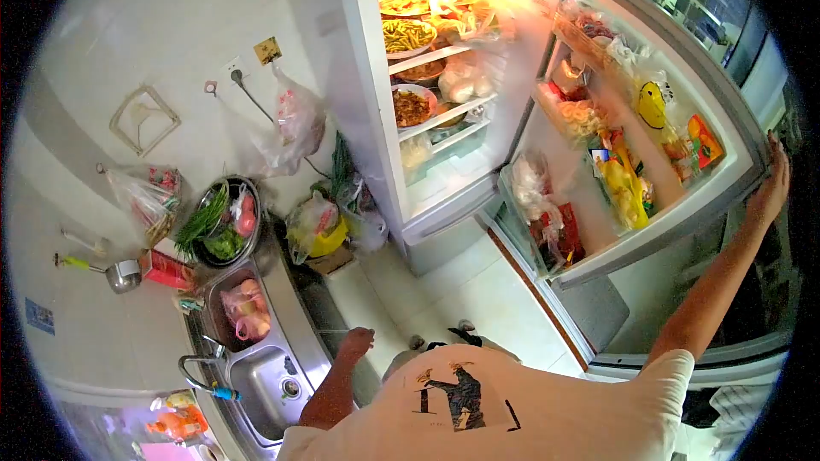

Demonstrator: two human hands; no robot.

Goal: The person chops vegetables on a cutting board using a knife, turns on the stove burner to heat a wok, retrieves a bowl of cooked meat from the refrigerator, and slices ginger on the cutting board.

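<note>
Clock directions run from the middle of the view. The refrigerator (363, 94) stands open at 12 to 1 o'clock, its lit shelves facing the person, and its door (675, 192) is swung out toward 2 to 3 o'clock. The right hand (771, 181) reaches to 3 o'clock and touches the door's outer edge, the fingers fairly straight along it; I cannot tell how firmly they grip. The left hand (355, 345) hangs at 7 o'clock, well apart from the door, with loosely curled fingers; whether anything is in the palm, I cannot tell.

Among the shelved food are a plate of green beans (408, 35), a plate of reddish-brown food (414, 108) and bagged white items (465, 81). The door racks carry bags and packets, including a yellow packet (628, 188).

At 8 o'clock lies the sink (260, 376), a pink bag (248, 312) in its farther basin. A bowl (250, 245) of greens sits at 9 o'clock.
</note>
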